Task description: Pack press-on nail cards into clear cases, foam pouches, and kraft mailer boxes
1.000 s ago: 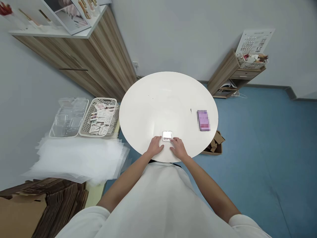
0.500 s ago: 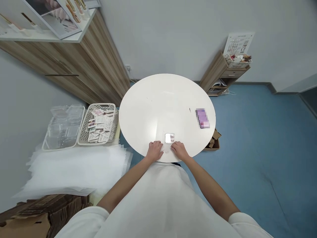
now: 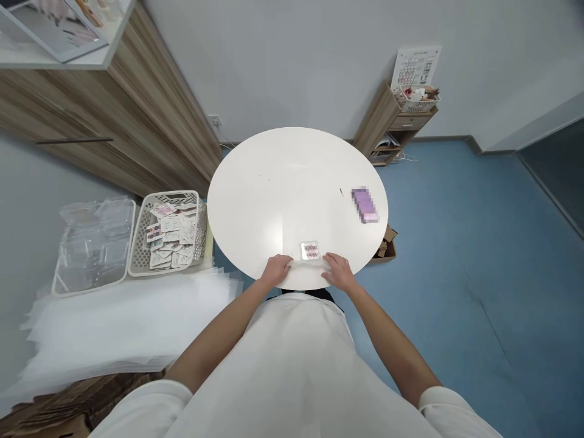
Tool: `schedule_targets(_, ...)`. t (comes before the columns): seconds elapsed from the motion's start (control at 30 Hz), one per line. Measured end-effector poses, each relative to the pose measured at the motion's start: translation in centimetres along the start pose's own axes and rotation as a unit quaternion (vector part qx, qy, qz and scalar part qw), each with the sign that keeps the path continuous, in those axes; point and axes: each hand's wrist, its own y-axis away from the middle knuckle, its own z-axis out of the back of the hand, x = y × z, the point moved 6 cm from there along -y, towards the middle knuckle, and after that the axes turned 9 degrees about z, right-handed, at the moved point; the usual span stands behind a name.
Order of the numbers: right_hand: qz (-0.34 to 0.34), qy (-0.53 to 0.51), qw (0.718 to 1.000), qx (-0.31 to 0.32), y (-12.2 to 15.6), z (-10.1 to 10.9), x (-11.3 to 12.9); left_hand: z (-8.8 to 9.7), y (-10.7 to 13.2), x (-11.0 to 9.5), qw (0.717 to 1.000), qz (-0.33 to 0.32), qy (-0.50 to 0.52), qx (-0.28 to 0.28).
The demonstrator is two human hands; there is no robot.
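A small clear case with pinkish pieces inside lies on the round white table, close to its near edge. Just in front of it a thin white sheet spans the gap between my hands. My left hand rests at the sheet's left end with its fingers curled on it. My right hand does the same at the right end. Both hands sit at the table's near rim, a little short of the case and not touching it.
A purple packet lies at the table's right. Left of the table stand a grey basket of cards, clear plastic trays, a stack of white sheets and flat cardboard. A cardboard box sits on the blue floor.
My hands have drawn back from beside the case to the table's near rim and spread apart, with the thin sheet now stretched between them. The camera has turned slightly.
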Motion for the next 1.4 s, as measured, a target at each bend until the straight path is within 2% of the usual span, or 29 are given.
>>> schedule_targets(0.13, -0.019, -0.005, 1.0, -0.007, -1.4, 0.6, -1.0, 0.5, -1.0, 0.3, 0.999, 0.014, 0.038, -0.004)
schedule_targets(0.23, -0.063, 0.021, 0.998, 0.006, -2.9, 1.0, -1.3, 0.7, -1.9, 0.4, 0.997, 0.059, 0.032, -0.022)
schedule_targets(0.33, -0.117, 0.033, 0.992, 0.027, -4.1, 0.9, -1.6, 0.9, -2.8, 0.5, 0.99, 0.126, -0.024, -0.057)
schedule_targets(0.43, -0.153, 0.034, 0.986, 0.053, -4.9, 0.5, -2.0, 0.7, -3.3, 0.1, 0.981, 0.151, -0.095, -0.077)
schedule_targets(0.6, -0.149, 0.053, 0.986, 0.057, -5.3, 0.1, -1.9, 0.8, -3.5, -1.2, 0.98, 0.093, -0.13, -0.121)
schedule_targets(0.73, -0.116, 0.045, 0.992, 0.006, -5.4, 0.6, -1.8, 0.9, -3.2, -2.2, 0.986, 0.028, -0.07, -0.149)
schedule_targets(0.8, -0.058, 0.043, 0.997, -0.009, -5.6, 0.8, -1.3, 0.6, -3.2, -2.8, 0.992, -0.018, -0.026, -0.12)
schedule_targets(0.87, 0.017, 0.034, 0.999, 0.006, -5.8, 0.5, -0.5, 0.1, -3.2, -3.4, 0.995, -0.064, -0.006, -0.075)
schedule_targets(0.97, 0.083, 0.006, 0.996, 0.025, -5.9, 0.3, 0.3, -0.2, -3.1, -4.0, 0.995, -0.086, -0.034, -0.033)
schedule_targets(1.07, 0.112, -0.017, 0.993, 0.022, -5.8, 0.4, 0.6, 0.1, -2.8, -4.4, 0.994, -0.085, -0.066, -0.009)
schedule_targets(1.17, 0.137, -0.02, 0.989, 0.047, -6.0, 0.2, 1.0, 0.2, -2.7, -4.7, 0.992, -0.099, -0.076, 0.01)
schedule_targets(1.27, 0.127, -0.005, 0.989, 0.073, -6.7, -0.1, 1.0, -0.1, -3.0, -4.9, 0.99, -0.119, -0.078, 0.011)
schedule_targets(1.4, 0.11, 0.008, 0.991, 0.079, -7.3, 0.2, 1.4, -0.3, -3.6, -5.2, 0.989, -0.12, -0.085, -0.01)
